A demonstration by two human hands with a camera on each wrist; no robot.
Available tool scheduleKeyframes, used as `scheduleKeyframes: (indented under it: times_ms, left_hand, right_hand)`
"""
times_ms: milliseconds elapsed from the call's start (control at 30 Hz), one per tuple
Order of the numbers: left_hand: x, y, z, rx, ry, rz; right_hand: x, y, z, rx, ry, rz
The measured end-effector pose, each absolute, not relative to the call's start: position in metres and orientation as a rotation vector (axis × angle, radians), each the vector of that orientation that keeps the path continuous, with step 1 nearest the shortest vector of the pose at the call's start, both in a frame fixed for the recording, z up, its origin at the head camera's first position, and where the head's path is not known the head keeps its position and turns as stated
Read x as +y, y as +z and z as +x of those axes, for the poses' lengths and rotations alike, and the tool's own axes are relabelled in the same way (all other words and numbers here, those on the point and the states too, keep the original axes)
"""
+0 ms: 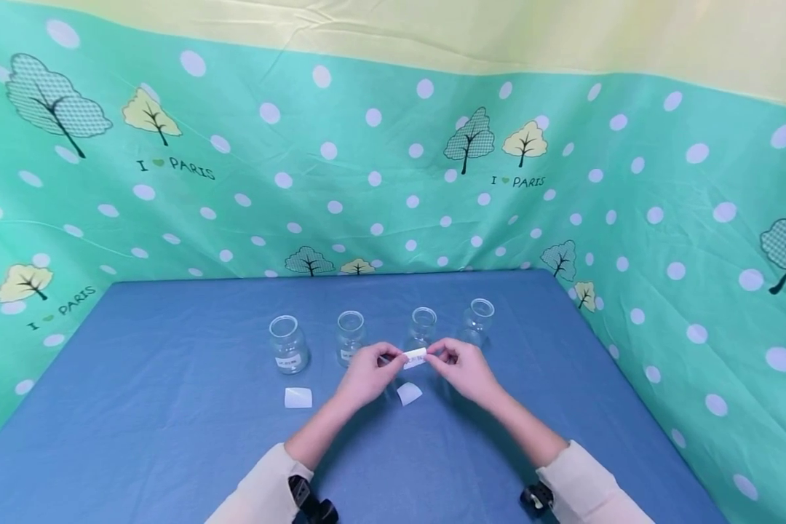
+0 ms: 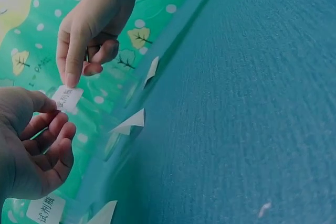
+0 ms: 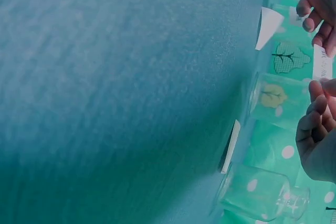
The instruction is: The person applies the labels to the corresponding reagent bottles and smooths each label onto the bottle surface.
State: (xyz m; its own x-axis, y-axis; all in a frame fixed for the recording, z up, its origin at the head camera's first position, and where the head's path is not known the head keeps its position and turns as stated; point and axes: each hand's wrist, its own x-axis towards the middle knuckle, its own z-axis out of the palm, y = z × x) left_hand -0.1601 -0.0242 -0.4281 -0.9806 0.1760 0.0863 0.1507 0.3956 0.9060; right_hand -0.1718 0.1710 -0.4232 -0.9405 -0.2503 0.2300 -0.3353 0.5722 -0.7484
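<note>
Both hands hold a small white label (image 1: 415, 358) with printed characters, stretched between them. My left hand (image 1: 370, 372) pinches its left end between thumb and finger. Its right end is pinched by my right hand (image 1: 465, 370). Just behind the label stands a clear glass jar (image 1: 423, 324), partly hidden by the hands. In the left wrist view the printing on the label (image 2: 67, 98) faces the camera. Below the hands a curled white paper piece (image 1: 409, 394) lies on the table.
Left of the hands stand two glass jars (image 1: 288, 343) (image 1: 351, 331), each bearing a white label. An open-topped jar (image 1: 477, 322) stands at the right. Another white paper piece (image 1: 298, 397) lies on the blue tablecloth (image 1: 170, 407). A patterned green curtain (image 1: 340, 153) borders the table.
</note>
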Motion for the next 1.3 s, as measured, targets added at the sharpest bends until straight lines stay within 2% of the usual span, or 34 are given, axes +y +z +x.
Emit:
scheduleKeyframes:
  times_ms: [600, 1300]
  left_hand:
    - [0.004, -0.427, -0.171, 2.913, 1.333, 0.254]
    - [0.013, -0.431, -0.175, 3.12, 1.109, 0.221]
  right_hand:
    - [0.19, -0.43, -0.187, -2.792, 1.329, 0.43]
    - [0.19, -0.443, -0.198, -2.785, 1.248, 0.41]
